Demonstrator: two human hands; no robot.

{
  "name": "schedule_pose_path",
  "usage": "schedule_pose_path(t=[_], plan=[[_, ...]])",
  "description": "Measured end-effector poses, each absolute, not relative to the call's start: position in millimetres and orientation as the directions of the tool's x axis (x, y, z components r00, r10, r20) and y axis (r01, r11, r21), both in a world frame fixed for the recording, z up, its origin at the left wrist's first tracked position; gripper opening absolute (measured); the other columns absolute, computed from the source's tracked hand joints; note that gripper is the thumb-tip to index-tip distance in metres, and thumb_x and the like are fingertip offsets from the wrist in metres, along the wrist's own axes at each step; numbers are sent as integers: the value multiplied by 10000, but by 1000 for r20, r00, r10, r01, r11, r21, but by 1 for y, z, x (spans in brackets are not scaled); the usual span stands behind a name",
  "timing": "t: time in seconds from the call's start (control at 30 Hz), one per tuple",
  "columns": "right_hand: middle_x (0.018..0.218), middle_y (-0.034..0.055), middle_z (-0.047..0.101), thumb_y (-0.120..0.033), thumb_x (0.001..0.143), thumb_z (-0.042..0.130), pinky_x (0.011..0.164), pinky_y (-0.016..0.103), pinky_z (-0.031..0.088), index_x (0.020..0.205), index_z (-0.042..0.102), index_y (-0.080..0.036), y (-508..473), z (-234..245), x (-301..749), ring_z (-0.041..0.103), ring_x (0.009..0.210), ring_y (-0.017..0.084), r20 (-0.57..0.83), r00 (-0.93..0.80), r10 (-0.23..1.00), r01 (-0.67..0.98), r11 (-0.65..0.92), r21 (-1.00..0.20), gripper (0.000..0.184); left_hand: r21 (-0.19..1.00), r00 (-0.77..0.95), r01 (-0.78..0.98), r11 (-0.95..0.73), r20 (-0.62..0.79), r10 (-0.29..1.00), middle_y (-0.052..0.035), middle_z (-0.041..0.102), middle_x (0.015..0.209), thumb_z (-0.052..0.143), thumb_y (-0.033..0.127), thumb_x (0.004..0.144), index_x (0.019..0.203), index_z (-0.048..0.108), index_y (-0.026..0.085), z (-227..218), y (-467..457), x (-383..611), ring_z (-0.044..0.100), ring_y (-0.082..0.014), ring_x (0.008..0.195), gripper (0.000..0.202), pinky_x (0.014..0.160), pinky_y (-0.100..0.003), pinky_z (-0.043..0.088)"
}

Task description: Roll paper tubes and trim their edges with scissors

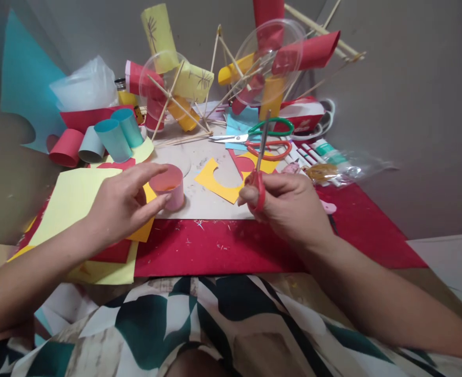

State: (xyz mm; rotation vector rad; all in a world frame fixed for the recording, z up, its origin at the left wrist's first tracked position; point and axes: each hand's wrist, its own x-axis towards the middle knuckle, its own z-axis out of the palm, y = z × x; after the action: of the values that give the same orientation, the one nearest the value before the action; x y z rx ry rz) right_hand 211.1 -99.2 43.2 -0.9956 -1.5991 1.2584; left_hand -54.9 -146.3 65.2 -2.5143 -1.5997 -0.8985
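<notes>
A short pink paper tube (175, 192) stands upright on the white board, its open end up. My left hand (123, 196) is at its left side, thumb and index finger apart and overlapping the tube's near edge; whether they touch it I cannot tell. In my right hand (289, 204) is a pair of red-handled scissors (259, 191), blades pointing up and seemingly closed. Between the hands lies a yellow paper offcut (215, 180) with a round cut-out. Pale yellow paper sheets (72, 196) lie under my left forearm.
Green-and-orange-handled scissors (250, 137) lie behind. Paper-and-stick pinwheel structures (170, 94) stand at the back, with blue paper tubes (115, 141) and a red one (65, 148) at left. Markers (311, 152) and a plastic bag (356, 166) are at right, on red cloth (223, 251).
</notes>
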Motion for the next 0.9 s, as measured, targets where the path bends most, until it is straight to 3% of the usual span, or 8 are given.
schedule_pose_path(t=[0.1, 0.23, 0.33, 0.43, 0.57, 0.8, 0.9], plan=[[399, -46, 480, -676, 643, 820, 367, 216, 248, 583, 643, -190, -87, 39, 205, 367, 352, 62, -25, -402, 915, 12, -22, -1000, 521, 145, 366, 881, -451, 395, 843, -128, 755, 1132, 654, 320, 891, 1136, 709, 138, 57, -137, -69, 598, -105, 543, 310, 540, -255, 467], [514, -10, 638, -630, 578, 880, 399, 196, 380, 666, 687, -175, -74, 30, 191, 517, 405, 78, -104, -417, 903, -75, -149, -986, 503, 67, 457, 833, -550, 477, 751, -54, 746, 829, 613, 290, 939, 870, 682, 158, 54, -132, -70, 636, -126, 605, 164, 537, -230, 457], [674, 25, 728, -572, 571, 907, 457, 188, 446, 713, 721, -176, -67, 26, 186, 623, 554, 104, -102, -362, 926, -120, -155, -981, 460, -59, 558, 755, -653, 580, 593, -35, 742, 800, 690, 209, 889, 903, 645, 168, 62, -135, -64, 683, -146, 679, 62, 573, -231, 489], [799, 42, 757, -562, 593, 904, 580, 218, 526, 773, 771, -197, -65, 23, 187, 667, 710, 132, -105, -336, 936, -188, -176, -966, 429, -163, 661, 668, -726, 578, 478, -70, 760, 860, 732, 154, 845, 951, 640, 153, 72, -139, -60, 713, -179, 749, 141, 647, -264, 542], [876, 45, 768, -569, 634, 886, 718, 277, 549, 852, 813, -226, -66, 17, 190, 655, 757, 138, -79, -400, 913, -279, -203, -939, 413, -200, 771, 536, -820, 512, 378, -123, 749, 854, 706, 108, 837, 963, 657, 99, 78, -140, -57, 682, -209, 721, 135, 630, -315, 540], [794, -6, 755, -417, 655, 899, 758, 262, 496, 865, 836, -246, -65, 20, 193, 630, 738, 117, -68, -460, 885, -270, -212, -939, 278, -168, 839, 446, -879, 421, 345, -148, 749, 981, 475, 107, 953, 1057, 666, 74, 77, -144, -46, 680, -240, 852, 220, 807, -397, 571], [803, -2, 762, -396, 626, 914, 731, 253, 489, 867, 833, -227, -66, 23, 192, 607, 699, 101, -138, -463, 875, -243, -275, -930, 304, -160, 828, 424, -891, 467, 310, -153, 745, 1022, 522, 95, 933, 1053, 692, 69, 74, -145, -48, 696, -239, 886, 210, 825, -393, 595]])
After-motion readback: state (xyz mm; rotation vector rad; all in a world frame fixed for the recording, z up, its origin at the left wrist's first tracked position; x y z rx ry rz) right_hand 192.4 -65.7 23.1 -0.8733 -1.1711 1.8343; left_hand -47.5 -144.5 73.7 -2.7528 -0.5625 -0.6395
